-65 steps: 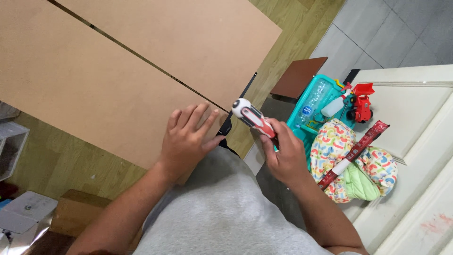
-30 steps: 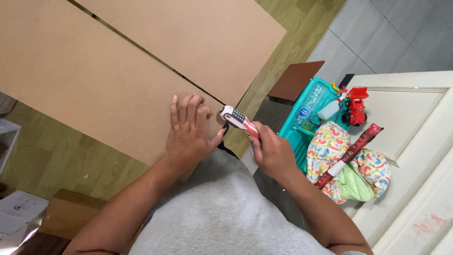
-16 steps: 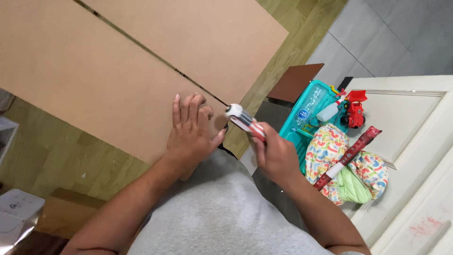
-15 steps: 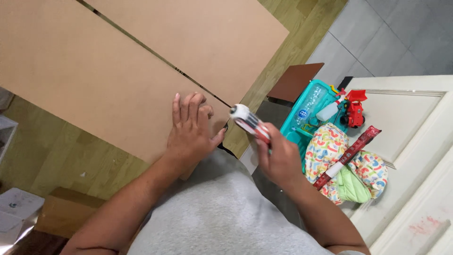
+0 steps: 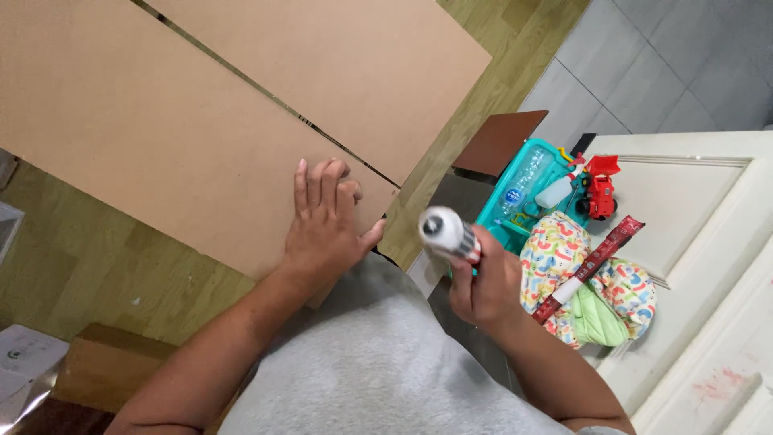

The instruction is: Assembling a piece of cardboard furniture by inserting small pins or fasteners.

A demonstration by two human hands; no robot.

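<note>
Teal plastic basket (image 5: 498,216) on the floor beside a white door (image 5: 708,242), red toy truck (image 5: 597,187) at its rim, colourful patterned cloth (image 5: 564,250), long dark red packet (image 5: 592,256), brown panel (image 5: 499,141), wood-look floor (image 5: 97,258).

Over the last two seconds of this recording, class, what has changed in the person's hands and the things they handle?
The right hand has drawn the red-and-white utility knife back from the cardboard's near edge and tipped it up, its end now facing the camera. The left hand stays flat on the cardboard sheet; the grip on the knife is unchanged.
</note>
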